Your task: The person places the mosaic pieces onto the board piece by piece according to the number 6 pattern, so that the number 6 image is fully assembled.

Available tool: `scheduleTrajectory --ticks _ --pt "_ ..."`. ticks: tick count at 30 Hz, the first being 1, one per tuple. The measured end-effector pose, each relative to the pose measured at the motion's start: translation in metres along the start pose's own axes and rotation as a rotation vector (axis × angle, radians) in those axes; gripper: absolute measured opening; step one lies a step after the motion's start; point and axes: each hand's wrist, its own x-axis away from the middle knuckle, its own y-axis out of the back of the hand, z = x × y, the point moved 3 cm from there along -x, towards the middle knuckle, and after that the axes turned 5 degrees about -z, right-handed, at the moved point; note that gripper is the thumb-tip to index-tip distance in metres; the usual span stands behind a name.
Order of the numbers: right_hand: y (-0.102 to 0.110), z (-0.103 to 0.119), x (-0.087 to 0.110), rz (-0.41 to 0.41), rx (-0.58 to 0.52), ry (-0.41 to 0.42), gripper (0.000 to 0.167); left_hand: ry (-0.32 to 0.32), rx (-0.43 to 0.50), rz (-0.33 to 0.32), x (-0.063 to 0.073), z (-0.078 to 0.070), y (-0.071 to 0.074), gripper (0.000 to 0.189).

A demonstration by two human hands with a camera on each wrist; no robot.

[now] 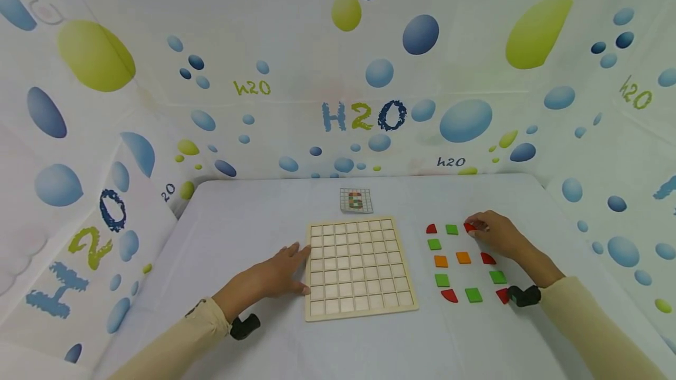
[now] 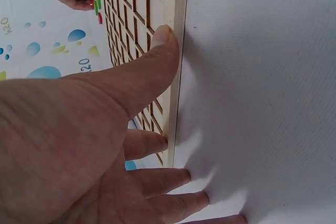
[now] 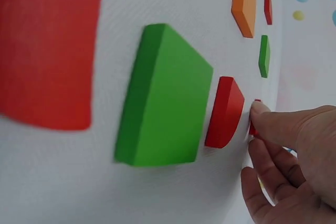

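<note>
**Right hand [image 1: 495, 234] pinches a red tile [image 1: 469, 227]; left hand [image 1: 279, 272] lies at a wooden grid board [image 1: 357, 268]**

From the head view, we see the left fingers spread and relaxed, tips at the board's left edge. The right thumb and fingertips close on the red tile, at the far right of a group of flat tiles beside the board. A white cloth [image 1: 253, 216] covers the table; a curtain [image 1: 296, 34] printed with bubbles and "H2O" hangs behind it. Beyond the board we find a small pattern card [image 1: 356, 200]. The group includes five green tiles [image 1: 473, 295], two orange tiles [image 1: 463, 257] and four other red pieces [image 1: 449, 295] with curved edges.

In the left wrist view, we see the thumb laid over the board's pale rim and the index fingertip against it; other fingertips reach the cloth.

In the right wrist view, the thumb and index finger pinch the red tile, the remaining fingers loosely bent. We see only a sliver of it, and cannot tell whether it is off the cloth.
</note>
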Motion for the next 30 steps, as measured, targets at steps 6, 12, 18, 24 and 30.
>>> scheduleTrajectory --ticks 6,12,18,24,30 --pt "-0.002 -0.005 -0.001 -0.012 -0.008 -0.004 0.031 0.001 -0.008 0.004 0.001 0.0 0.0 0.096" --pt "-0.002 -0.002 0.0 -0.018 -0.026 -0.002 0.031 0.006 -0.004 0.008 0.001 -0.001 0.001 0.096" --pt "-0.003 0.003 0.0 -0.012 -0.034 0.011 0.03 0.001 -0.003 0.01 0.002 -0.002 0.001 0.095" --pt "-0.002 0.017 -0.003 -0.015 -0.033 0.038 0.031 -0.004 -0.006 0.006 0.002 -0.001 0.001 0.095" --pt "-0.004 0.042 -0.007 -0.05 -0.059 0.063 0.032 -0.008 -0.012 0.009 0.001 0.001 0.0 0.096"
